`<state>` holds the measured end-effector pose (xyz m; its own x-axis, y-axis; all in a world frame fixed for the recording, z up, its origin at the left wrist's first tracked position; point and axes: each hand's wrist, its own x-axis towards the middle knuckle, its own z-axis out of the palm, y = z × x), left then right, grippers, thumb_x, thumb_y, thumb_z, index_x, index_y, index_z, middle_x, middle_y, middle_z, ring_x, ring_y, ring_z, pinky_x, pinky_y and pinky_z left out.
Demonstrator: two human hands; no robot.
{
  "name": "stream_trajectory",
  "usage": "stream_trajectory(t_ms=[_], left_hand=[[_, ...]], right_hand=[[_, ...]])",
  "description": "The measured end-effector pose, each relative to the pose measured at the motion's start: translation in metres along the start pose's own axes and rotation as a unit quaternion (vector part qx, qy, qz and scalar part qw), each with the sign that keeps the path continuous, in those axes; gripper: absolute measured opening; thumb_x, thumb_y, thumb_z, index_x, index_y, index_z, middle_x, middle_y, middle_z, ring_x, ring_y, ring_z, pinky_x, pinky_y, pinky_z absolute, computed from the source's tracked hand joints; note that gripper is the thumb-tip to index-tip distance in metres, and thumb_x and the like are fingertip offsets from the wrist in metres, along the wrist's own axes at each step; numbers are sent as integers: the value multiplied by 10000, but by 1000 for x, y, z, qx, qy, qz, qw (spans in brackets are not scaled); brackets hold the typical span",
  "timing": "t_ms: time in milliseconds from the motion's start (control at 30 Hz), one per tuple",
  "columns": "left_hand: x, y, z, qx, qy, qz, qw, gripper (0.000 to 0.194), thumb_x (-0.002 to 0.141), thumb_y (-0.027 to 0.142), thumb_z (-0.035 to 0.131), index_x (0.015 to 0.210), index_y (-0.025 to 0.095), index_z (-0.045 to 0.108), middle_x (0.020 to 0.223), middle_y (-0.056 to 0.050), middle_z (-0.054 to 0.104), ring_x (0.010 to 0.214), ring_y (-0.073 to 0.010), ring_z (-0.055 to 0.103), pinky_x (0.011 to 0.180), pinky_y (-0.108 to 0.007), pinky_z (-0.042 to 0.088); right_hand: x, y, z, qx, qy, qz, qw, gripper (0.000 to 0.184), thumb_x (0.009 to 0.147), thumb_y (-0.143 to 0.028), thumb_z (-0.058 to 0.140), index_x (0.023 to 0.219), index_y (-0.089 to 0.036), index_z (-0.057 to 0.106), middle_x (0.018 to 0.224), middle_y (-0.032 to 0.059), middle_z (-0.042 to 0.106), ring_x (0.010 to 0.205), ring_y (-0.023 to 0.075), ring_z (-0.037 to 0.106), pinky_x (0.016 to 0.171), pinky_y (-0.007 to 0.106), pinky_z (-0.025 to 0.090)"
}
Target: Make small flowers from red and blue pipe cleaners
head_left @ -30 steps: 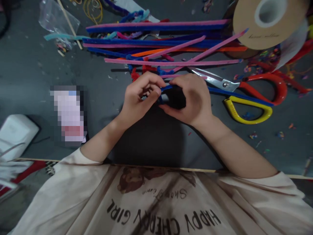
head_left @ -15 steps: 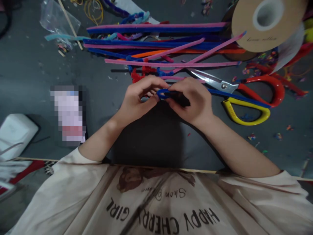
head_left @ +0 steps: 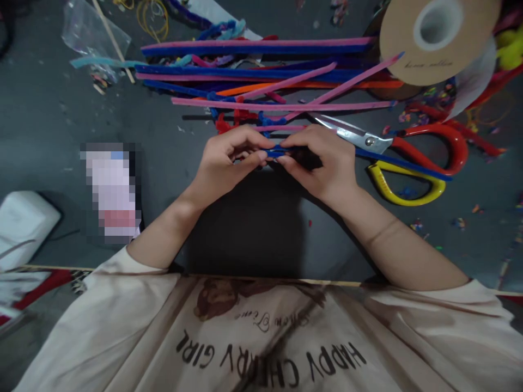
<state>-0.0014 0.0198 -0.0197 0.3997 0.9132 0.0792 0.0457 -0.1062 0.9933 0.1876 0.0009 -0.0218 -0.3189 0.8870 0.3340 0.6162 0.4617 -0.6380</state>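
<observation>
My left hand point(head_left: 226, 163) and my right hand point(head_left: 322, 160) meet at the middle of the dark grey table, fingertips pinched together on a blue pipe cleaner point(head_left: 275, 153). The blue piece is bent flat between the thumbs and forefingers, and its long end runs right under my right hand toward the scissors. Something dark sits under my right fingers; I cannot make out what it is. Both forearms rest on the table.
A pile of long pink, blue and orange pipe cleaners point(head_left: 261, 73) lies just beyond the hands. Red-and-yellow-handled scissors point(head_left: 408, 158) lie to the right, a large ribbon spool point(head_left: 437, 41) at the far right, a plastic bag point(head_left: 93, 35) far left, a white object point(head_left: 26, 223) near left.
The small blue loop seen between my fingers half a second ago is now pressed flat. Both hands have shifted slightly away from me and closer together.
</observation>
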Motion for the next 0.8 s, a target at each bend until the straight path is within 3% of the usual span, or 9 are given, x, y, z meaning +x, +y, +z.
stream_trajectory(t_ms=[467,800], left_hand=[[-1,6,3,-25,26,-35,999,103,745,95,624,777,168,689,703,43,663,646,-61,666,611,-191,573],[0,11,1,2,37,-54,998,173,695,30,606,712,176,696,620,62,660,557,-25,613,526,-124,514]], right_hand=[[0,-3,-2,11,3,14,1000,202,864,-369,499,856,-229,645,782,38,668,674,159,593,658,367,514],[1,0,-2,12,8,-48,999,163,863,-320,525,872,-219,653,772,25,661,731,150,621,659,339,525]])
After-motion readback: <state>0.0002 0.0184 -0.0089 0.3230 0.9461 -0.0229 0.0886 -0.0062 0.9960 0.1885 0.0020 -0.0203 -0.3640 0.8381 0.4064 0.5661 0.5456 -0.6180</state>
